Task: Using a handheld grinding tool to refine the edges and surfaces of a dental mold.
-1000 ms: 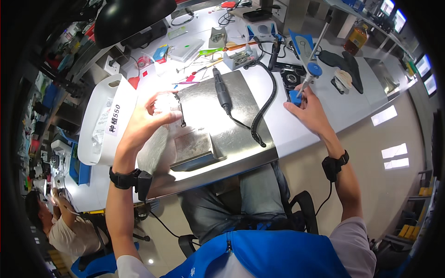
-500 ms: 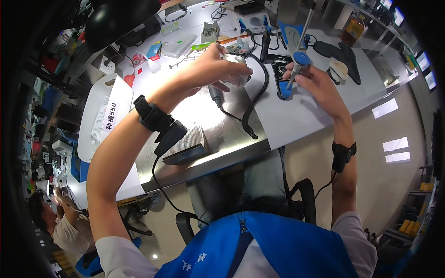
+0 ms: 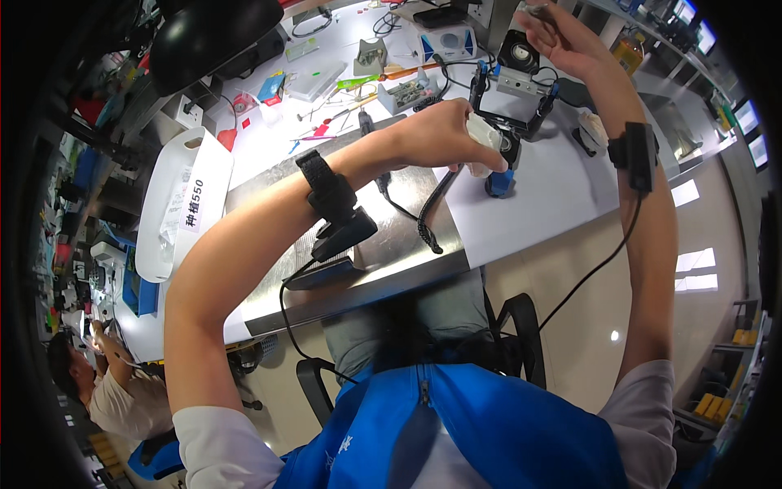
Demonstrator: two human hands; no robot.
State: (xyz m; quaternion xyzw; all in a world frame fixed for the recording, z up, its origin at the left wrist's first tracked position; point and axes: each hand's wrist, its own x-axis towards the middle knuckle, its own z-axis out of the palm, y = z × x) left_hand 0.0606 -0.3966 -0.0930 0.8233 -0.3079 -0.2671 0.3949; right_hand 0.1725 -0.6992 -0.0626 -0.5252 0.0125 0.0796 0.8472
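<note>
Left hand (image 3: 444, 134) stretched across the counter (image 3: 570, 183), grasping a chunky off-white, partly translucent piece (image 3: 484, 134) between thumb and fingers. Held by its sides, seemingly so the underside stays free. Piece is over the near end of a black metal hinged frame with blue fittings (image 3: 498, 186); touching or just above, cannot tell from this angle.

Frame's upper part, bearing a round black disc (image 3: 519, 54), leans back, which would give the piece room between the two halves.

Right hand (image 3: 562, 42) raised at far right, fingers loosely curled by a small silvery part at the top edge of view; whether it grasps that, cannot tell.

Brushed steel plate (image 3: 448, 236) lies below the left forearm, probably to guard the counter. Coiled black cord (image 3: 432, 213) slack upon it. Black domed lamp (image 3: 213, 37) overhead at left, presumably placed to light the plate
</note>
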